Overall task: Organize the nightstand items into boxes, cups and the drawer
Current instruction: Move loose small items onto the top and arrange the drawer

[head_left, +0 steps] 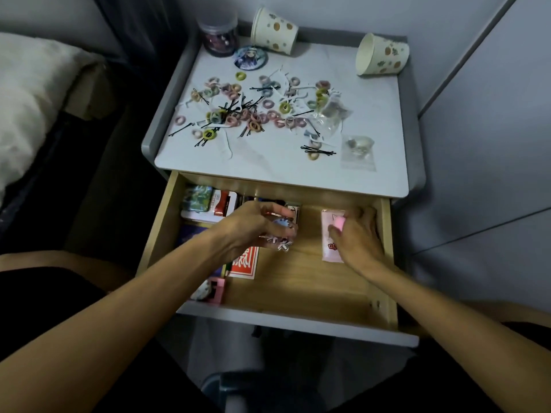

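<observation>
The nightstand (384, 162) is standing beside a bed (35, 93), and its drawer (301, 281) is hanging wide open. Both hands are reaching down into the drawer.

The left hand (247, 226) is holding a small clear packet (281, 234) over the middle of the drawer. Its fingers are curling around the packet. The packet is blurry, so I cannot tell what is inside.

The right hand (362, 236) is gripping a pink packet (329, 248) that is lying flat on the drawer floor, near the right wall. The thumb is pressing on top and the fingers are bending over the packet's far edge.

Some boxes (208, 201) are sitting at the back left of the drawer. A red card (246, 263) and a pink box (214, 290) are lying nearer the front.

On top, lots of hair ties (256, 117) and black hair pins (317, 151) are lying all mixed up. 2 paper cups (274, 31) are lying on their sides at the back. A jar (220, 37) is standing in the back left corner, with a round badge (250, 57) just beside it. 2 clear bags (357, 152) are lying on the right.
</observation>
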Motion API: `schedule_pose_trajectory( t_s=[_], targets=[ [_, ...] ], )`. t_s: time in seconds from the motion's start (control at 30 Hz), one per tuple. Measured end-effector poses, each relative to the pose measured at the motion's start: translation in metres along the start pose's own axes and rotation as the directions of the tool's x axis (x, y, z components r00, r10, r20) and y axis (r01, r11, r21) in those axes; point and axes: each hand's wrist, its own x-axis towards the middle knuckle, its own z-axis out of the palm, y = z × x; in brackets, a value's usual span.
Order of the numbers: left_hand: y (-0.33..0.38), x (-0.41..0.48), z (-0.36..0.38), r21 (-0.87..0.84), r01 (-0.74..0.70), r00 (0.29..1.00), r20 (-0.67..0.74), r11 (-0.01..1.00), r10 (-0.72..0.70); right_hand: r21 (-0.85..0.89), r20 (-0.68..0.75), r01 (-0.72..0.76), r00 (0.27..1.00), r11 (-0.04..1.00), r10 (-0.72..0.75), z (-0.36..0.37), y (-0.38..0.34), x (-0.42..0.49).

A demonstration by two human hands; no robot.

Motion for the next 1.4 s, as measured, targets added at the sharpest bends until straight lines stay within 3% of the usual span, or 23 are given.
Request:
schedule_pose_trajectory(
  t_s=[0.07, 0.17, 0.33, 0.43, 0.53, 0.77, 1.2, 1.4],
  targets=[
    [-0.003, 0.005, -0.003, -0.003, 0.003, 1.000, -0.008, 1.000, -0.003, -0.259, -0.105, 0.175, 0.973, 0.950, -0.207, 0.003, -0.004, -0.012],
    [-0.004, 0.010, -0.005, -0.005, 0.009, 1.000, -0.013, 1.000, -0.009, -0.373, -0.047, 0.316, 0.932, 0.872, -0.358, 0.004, -0.014, -0.020],
    [-0.007, 0.015, -0.003, -0.035, 0.013, 1.000, 0.000, 0.999, -0.013, -0.349, 0.179, 0.222, 0.969, 0.911, -0.168, 0.010, -0.007, -0.018],
    [-0.010, 0.016, -0.002, -0.041, 0.023, 1.000, 0.016, 0.999, -0.022, -0.358, 0.171, 0.228, 0.969, 0.906, -0.177, 0.011, -0.007, -0.017],
    [-0.011, 0.018, 0.000, -0.036, 0.027, 0.999, 0.028, 0.999, -0.026, -0.478, 0.132, 0.272, 0.962, 0.835, -0.238, 0.014, -0.008, -0.016],
    [-0.010, 0.017, 0.003, -0.051, 0.024, 0.999, 0.036, 0.998, -0.022, -0.687, 0.229, 0.363, 0.930, 0.629, -0.287, 0.019, -0.010, -0.014],
    [-0.009, 0.018, 0.003, -0.074, 0.017, 0.999, 0.040, 0.997, -0.014, -0.702, 0.167, 0.334, 0.936, 0.629, -0.311, 0.013, -0.009, -0.008],
    [-0.011, 0.020, 0.002, -0.062, 0.023, 0.998, 0.053, 0.998, -0.020, -0.668, 0.072, 0.308, 0.933, 0.677, -0.353, 0.014, -0.005, -0.004]
  ],
)
